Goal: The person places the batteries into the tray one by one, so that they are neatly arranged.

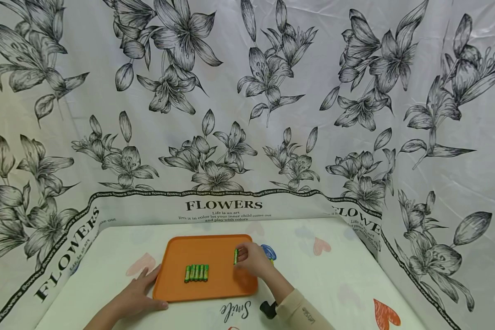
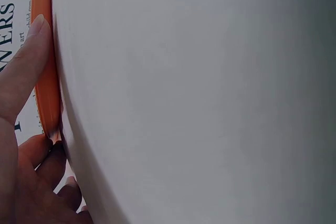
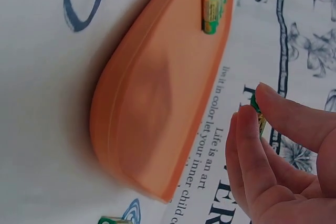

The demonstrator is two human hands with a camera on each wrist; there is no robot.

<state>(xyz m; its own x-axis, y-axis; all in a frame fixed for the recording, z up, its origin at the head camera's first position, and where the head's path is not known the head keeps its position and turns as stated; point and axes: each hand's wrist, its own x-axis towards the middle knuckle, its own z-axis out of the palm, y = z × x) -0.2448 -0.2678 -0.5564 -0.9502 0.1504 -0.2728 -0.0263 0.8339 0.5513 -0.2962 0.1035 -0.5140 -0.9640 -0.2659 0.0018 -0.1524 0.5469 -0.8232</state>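
Note:
An orange tray [image 1: 220, 286] lies on the table, with several green batteries [image 1: 196, 273] standing in a close row left of its middle. My left hand [image 1: 138, 293] holds the tray's near left corner, thumb along the front edge and fingers at the left side. Over the tray's right part, my right hand [image 1: 251, 260] pinches one green battery [image 1: 236, 256] between thumb and fingertips. The right wrist view shows this battery [image 3: 262, 124] raised above the tray, partly hidden by the fingers.
Another green battery [image 3: 113, 220] lies on the table beyond the tray's right end, near a blue printed mark [image 1: 268, 251]. A small black object [image 1: 268, 310] sits by the right sleeve. Flower-printed cloth [image 1: 222, 206] rises behind the table.

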